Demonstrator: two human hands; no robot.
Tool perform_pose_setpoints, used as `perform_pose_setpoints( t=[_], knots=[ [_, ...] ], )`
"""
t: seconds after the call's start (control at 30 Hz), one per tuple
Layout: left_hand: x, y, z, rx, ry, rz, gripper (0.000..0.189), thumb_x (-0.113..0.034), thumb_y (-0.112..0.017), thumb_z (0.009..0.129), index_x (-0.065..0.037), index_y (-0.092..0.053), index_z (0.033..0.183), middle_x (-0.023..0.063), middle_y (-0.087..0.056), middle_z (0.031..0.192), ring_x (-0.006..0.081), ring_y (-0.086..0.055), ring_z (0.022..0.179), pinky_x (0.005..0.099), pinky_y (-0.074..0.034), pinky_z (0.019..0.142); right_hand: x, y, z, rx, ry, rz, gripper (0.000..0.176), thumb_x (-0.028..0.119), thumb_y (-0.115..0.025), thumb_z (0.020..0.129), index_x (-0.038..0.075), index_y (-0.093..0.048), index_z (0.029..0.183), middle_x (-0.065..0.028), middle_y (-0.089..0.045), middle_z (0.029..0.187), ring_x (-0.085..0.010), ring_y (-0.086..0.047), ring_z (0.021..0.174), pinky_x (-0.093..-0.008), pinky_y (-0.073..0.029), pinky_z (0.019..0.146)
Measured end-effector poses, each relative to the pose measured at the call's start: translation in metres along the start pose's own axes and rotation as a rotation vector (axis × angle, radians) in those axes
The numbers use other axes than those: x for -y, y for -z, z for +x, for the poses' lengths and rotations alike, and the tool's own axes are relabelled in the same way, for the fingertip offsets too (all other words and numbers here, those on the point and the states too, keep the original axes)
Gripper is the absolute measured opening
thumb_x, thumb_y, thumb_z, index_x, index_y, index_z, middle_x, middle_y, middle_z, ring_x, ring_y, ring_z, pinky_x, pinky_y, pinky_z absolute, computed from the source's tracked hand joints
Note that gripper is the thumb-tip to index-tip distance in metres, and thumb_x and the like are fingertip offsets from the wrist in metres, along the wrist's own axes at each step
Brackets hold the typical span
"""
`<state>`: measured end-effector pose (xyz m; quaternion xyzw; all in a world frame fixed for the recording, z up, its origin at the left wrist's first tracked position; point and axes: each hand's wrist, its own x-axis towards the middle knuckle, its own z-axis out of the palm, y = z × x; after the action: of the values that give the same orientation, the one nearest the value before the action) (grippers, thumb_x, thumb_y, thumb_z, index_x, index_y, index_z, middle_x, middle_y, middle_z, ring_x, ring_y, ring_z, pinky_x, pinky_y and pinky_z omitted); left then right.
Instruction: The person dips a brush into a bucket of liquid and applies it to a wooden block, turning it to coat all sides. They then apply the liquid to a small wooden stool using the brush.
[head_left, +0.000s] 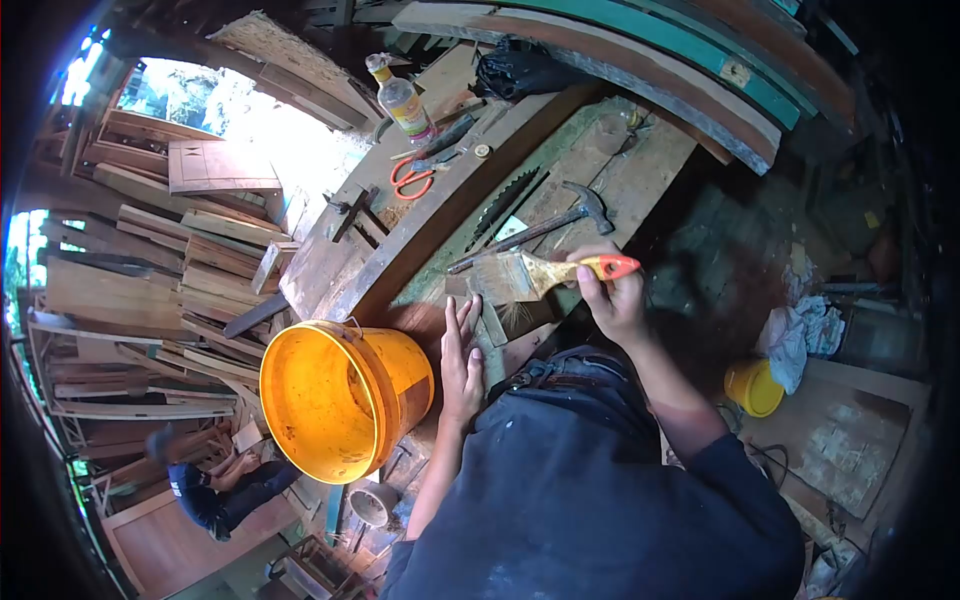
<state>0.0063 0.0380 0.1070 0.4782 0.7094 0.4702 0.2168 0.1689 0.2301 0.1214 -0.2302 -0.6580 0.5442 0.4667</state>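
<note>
A wide paintbrush with a red and yellow handle is gripped in my right hand, its bristles pointing left over a small wooden piece. Against that piece rests my left hand, fingers stretched out and nothing held in them. Just left of my left hand, a yellow bucket lies tilted with its mouth facing left. Beyond the brush, a hammer lies on the workbench, beside a dark saw blade.
Orange-handled scissors, a bottle and a black bag are on the bench's far part. Stacked planks fill the left. Another person is at lower left. A small yellow bucket stands at right.
</note>
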Motion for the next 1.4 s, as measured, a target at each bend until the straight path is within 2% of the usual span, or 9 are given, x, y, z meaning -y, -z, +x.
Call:
perform_pose_setpoints(
  t=[0.03, 0.27, 0.67, 0.83, 1.03, 1.17, 1.23, 1.37, 1.4],
  knots=[
    [-0.002, -0.002, 0.000, -0.009, 0.003, -0.044, 0.072, -0.032, -0.038, 0.098, -0.001, -0.008, 0.156, 0.0190, -0.044, 0.149, 0.0324, -0.039, 0.138, 0.0424, -0.023, 0.113, 0.003, 0.002, 0.000, 0.005, 0.092, -0.094, 0.017, 0.014, -0.060, 0.095, -0.002, -0.062, 0.095, -0.0100, -0.066, 0.086, -0.0140, -0.065, 0.075, -0.0273, -0.051, 0.066],
    [0.006, 0.002, -0.002, 0.036, 0.013, -0.021, 0.077, -0.043, -0.039, 0.100, 0.000, -0.007, 0.156, 0.0168, -0.041, 0.152, 0.0310, -0.037, 0.140, 0.0419, -0.023, 0.113, 0.008, 0.009, -0.013, 0.058, 0.077, -0.116, 0.018, 0.016, -0.062, 0.094, -0.001, -0.064, 0.099, -0.0108, -0.067, 0.089, -0.0181, -0.066, 0.077, -0.0297, -0.052, 0.069],
    [0.011, 0.004, -0.003, 0.039, 0.015, -0.084, 0.077, -0.039, -0.041, 0.100, 0.001, -0.005, 0.156, 0.0157, -0.041, 0.153, 0.0299, -0.033, 0.143, 0.0411, -0.020, 0.116, -0.012, -0.013, -0.009, 0.026, 0.025, -0.007, 0.019, 0.014, -0.061, 0.096, -0.002, -0.061, 0.106, -0.0109, -0.066, 0.093, -0.0147, -0.065, 0.074, -0.0279, -0.052, 0.068],
    [0.012, 0.004, -0.003, 0.036, 0.000, -0.112, 0.078, -0.039, -0.041, 0.100, 0.001, -0.004, 0.156, 0.0159, -0.039, 0.154, 0.0292, -0.031, 0.144, 0.0407, -0.019, 0.116, -0.009, -0.014, 0.001, -0.033, 0.174, -0.142, 0.017, 0.012, -0.060, 0.096, -0.002, -0.060, 0.105, -0.0117, -0.066, 0.091, -0.0169, -0.065, 0.078, -0.0273, -0.052, 0.073],
    [0.013, 0.004, -0.006, 0.035, 0.057, -0.098, 0.077, -0.032, -0.044, 0.098, 0.001, -0.005, 0.156, 0.0170, -0.038, 0.154, 0.0296, -0.031, 0.144, 0.0409, -0.020, 0.115, -0.003, -0.010, -0.006, -0.070, 0.092, -0.056, 0.018, 0.015, -0.053, 0.101, -0.002, -0.056, 0.107, -0.0089, -0.060, 0.099, -0.0119, -0.061, 0.081, -0.0258, -0.051, 0.074],
    [0.008, 0.008, -0.006, -0.020, 0.074, -0.113, 0.077, -0.025, -0.046, 0.095, 0.000, -0.006, 0.156, 0.0183, -0.044, 0.150, 0.0313, -0.032, 0.144, 0.0400, -0.020, 0.117, -0.065, -0.010, -0.033, -0.135, -0.288, 0.172, 0.017, 0.017, -0.053, 0.102, 0.000, -0.056, 0.104, -0.0033, -0.059, 0.091, -0.0075, -0.058, 0.075, -0.0240, -0.050, 0.069],
    [0.010, 0.010, -0.011, -0.051, 0.105, -0.148, 0.076, -0.023, -0.046, 0.095, -0.001, -0.006, 0.156, 0.0203, -0.044, 0.149, 0.0320, -0.033, 0.144, 0.0395, -0.021, 0.117, -0.083, -0.004, -0.040, -0.104, -0.334, 0.089, 0.017, 0.017, -0.055, 0.101, 0.001, -0.057, 0.104, -0.0020, -0.059, 0.087, -0.0072, -0.058, 0.072, -0.0241, -0.051, 0.066],
    [0.025, 0.012, -0.021, -0.055, 0.086, -0.046, 0.077, -0.021, -0.047, 0.095, 0.000, -0.006, 0.156, 0.0216, -0.043, 0.150, 0.0320, -0.034, 0.143, 0.0398, -0.020, 0.117, -0.081, 0.013, -0.027, -0.039, -0.177, -0.294, 0.015, 0.015, -0.056, 0.100, 0.000, -0.059, 0.099, -0.0038, -0.062, 0.085, -0.0083, -0.060, 0.070, -0.0240, -0.050, 0.063],
    [0.025, 0.012, -0.021, -0.063, 0.067, -0.032, 0.077, -0.022, -0.047, 0.095, 0.000, -0.006, 0.156, 0.0223, -0.042, 0.150, 0.0321, -0.035, 0.143, 0.0399, -0.020, 0.117, -0.076, 0.004, -0.024, -0.177, -0.262, 0.037, 0.017, 0.015, -0.056, 0.100, -0.001, -0.060, 0.097, -0.0043, -0.065, 0.083, -0.0093, -0.062, 0.068, -0.0240, -0.051, 0.062]
  ],
)
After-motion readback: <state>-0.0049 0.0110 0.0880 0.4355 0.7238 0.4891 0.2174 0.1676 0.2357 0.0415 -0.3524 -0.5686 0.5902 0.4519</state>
